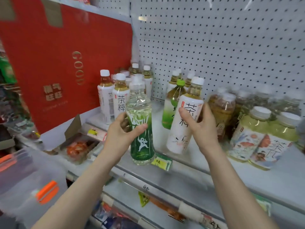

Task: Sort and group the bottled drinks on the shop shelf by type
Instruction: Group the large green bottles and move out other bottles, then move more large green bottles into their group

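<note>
My left hand grips a clear bottle with a green label, held over the front edge of the shelf. My right hand holds a white-labelled tea bottle, tilted to the right, just beside the green one. A group of matching white-labelled tea bottles stands at the back left. A green-capped tea bottle stands behind my hands. Amber tea bottles and short jars with painted labels fill the right side.
A large red carton leans on the shelf's left end. White pegboard backs the shelf. Price tags hang on the front rail. A clear plastic box with orange clips sits low at the left, snack packets beside it.
</note>
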The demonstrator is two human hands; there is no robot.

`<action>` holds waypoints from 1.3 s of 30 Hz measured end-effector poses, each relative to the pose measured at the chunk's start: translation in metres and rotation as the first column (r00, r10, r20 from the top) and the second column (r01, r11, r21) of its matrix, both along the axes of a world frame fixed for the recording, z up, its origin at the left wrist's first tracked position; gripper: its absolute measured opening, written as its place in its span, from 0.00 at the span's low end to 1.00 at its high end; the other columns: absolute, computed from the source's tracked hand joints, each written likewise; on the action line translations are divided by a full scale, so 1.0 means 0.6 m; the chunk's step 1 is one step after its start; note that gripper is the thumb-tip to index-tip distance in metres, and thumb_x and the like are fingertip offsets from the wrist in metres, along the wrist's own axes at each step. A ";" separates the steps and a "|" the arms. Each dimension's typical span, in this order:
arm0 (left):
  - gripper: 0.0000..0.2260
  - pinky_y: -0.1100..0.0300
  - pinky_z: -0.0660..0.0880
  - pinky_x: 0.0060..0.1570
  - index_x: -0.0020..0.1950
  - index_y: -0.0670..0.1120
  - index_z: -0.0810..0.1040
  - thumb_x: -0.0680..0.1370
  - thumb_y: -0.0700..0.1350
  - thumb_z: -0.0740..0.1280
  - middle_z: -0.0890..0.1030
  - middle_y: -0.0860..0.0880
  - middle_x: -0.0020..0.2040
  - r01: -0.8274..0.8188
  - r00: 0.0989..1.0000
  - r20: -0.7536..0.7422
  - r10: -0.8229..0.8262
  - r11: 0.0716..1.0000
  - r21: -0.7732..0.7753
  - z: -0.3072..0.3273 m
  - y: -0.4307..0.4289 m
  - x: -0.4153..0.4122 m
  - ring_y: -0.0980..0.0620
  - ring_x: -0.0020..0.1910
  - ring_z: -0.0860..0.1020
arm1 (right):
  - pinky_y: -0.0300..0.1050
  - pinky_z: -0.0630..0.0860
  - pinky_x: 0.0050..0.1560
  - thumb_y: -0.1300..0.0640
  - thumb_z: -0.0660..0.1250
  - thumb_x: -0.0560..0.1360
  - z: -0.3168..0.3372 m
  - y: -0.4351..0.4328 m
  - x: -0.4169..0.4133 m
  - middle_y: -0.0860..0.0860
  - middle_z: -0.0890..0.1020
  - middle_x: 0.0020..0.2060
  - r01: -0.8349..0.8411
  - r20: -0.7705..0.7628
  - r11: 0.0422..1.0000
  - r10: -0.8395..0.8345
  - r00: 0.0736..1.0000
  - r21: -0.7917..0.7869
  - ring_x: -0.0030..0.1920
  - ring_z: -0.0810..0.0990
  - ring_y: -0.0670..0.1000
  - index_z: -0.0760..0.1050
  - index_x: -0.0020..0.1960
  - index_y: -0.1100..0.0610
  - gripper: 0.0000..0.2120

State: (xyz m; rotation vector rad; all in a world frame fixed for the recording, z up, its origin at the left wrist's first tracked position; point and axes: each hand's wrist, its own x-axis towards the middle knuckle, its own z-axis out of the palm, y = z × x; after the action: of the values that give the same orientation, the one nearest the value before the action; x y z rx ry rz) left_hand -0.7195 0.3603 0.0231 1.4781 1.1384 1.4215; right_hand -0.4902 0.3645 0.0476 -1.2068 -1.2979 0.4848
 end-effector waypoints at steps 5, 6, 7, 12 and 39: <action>0.32 0.59 0.78 0.56 0.63 0.52 0.76 0.62 0.56 0.81 0.84 0.55 0.55 0.045 0.999 0.013 -0.045 0.999 -0.025 0.001 0.036 -0.060 0.59 0.55 0.81 | 0.48 0.80 0.50 0.43 0.76 0.70 -0.006 0.021 -0.051 0.40 0.83 0.48 0.062 0.019 0.998 -0.061 0.998 -0.021 0.48 0.81 0.37 0.74 0.59 0.51 0.23; 0.32 0.59 0.78 0.56 0.63 0.52 0.76 0.62 0.57 0.80 0.84 0.56 0.55 0.042 0.999 0.017 -0.042 0.999 -0.029 0.001 0.041 -0.065 0.59 0.55 0.81 | 0.44 0.78 0.48 0.46 0.76 0.71 -0.007 0.025 -0.055 0.40 0.82 0.48 0.074 0.022 0.997 -0.073 0.997 -0.023 0.47 0.81 0.36 0.74 0.60 0.52 0.22; 0.33 0.58 0.78 0.56 0.64 0.52 0.76 0.61 0.58 0.79 0.84 0.56 0.56 0.042 0.999 0.015 -0.041 0.999 -0.030 0.001 0.046 -0.069 0.58 0.56 0.81 | 0.42 0.77 0.48 0.46 0.75 0.71 -0.008 0.029 -0.056 0.40 0.82 0.48 0.093 0.033 0.995 -0.092 0.995 -0.028 0.46 0.80 0.35 0.73 0.60 0.52 0.22; 0.26 0.60 0.77 0.55 0.62 0.55 0.75 0.65 0.53 0.78 0.83 0.58 0.54 0.074 0.997 -0.002 -0.074 0.996 -0.040 0.003 0.070 -0.061 0.63 0.53 0.81 | 0.50 0.78 0.55 0.45 0.76 0.71 -0.015 0.057 -0.035 0.44 0.81 0.55 0.165 0.172 0.980 -0.144 0.975 -0.113 0.55 0.81 0.46 0.68 0.66 0.51 0.29; 0.31 0.69 0.57 0.68 0.74 0.48 0.69 0.73 0.51 0.73 0.70 0.47 0.69 -0.239 0.791 -0.355 0.498 0.786 0.571 0.049 0.169 -0.068 0.53 0.68 0.65 | 0.44 0.73 0.49 0.46 0.66 0.79 0.109 0.181 -0.153 0.46 0.77 0.51 0.179 0.571 0.979 -0.090 0.816 -0.102 0.51 0.77 0.49 0.69 0.67 0.56 0.21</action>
State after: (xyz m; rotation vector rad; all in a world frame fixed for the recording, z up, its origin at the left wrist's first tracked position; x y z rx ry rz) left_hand -0.7602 0.4616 0.0524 2.1638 1.5262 1.7722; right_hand -0.5822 0.4732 0.1131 -1.6380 -1.6787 0.1141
